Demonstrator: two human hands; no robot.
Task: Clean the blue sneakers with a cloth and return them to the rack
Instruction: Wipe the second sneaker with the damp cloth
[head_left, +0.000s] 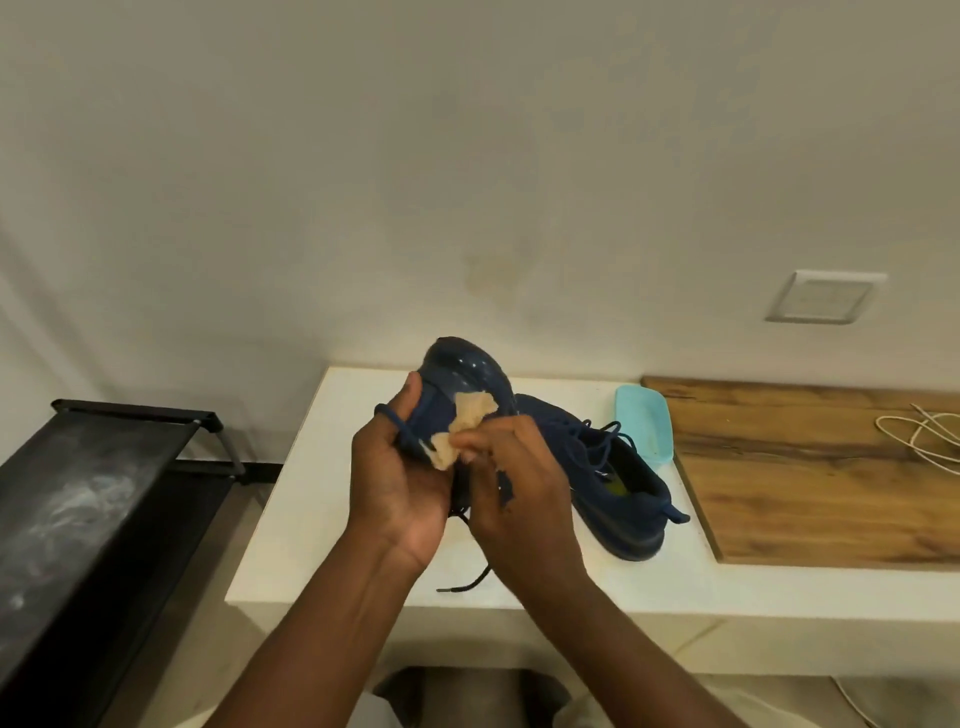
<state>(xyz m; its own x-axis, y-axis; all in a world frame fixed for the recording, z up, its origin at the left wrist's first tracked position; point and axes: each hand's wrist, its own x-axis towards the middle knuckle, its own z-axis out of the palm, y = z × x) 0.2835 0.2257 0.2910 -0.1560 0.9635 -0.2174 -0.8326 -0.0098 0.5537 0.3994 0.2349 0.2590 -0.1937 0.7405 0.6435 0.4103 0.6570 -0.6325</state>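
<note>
My left hand (397, 478) grips one blue sneaker (465, 371) by its heel and holds it up over the white counter, sole toward me. My right hand (511, 478) pinches a small beige cloth (465, 423) against the sneaker's sole. A dark lace hangs below my hands. The second blue sneaker (623, 499) lies on the white counter (332, 519) just right of my hands, its opening facing up. The black shoe rack (93, 499) stands at the left, its top shelf dusty.
A light-blue plastic container (647, 426) sits on the counter behind the second sneaker. A wooden board (810, 478) covers the counter's right side, with a pale cable (919, 436) lying on it. A plain wall with a white plate (823, 296) rises behind.
</note>
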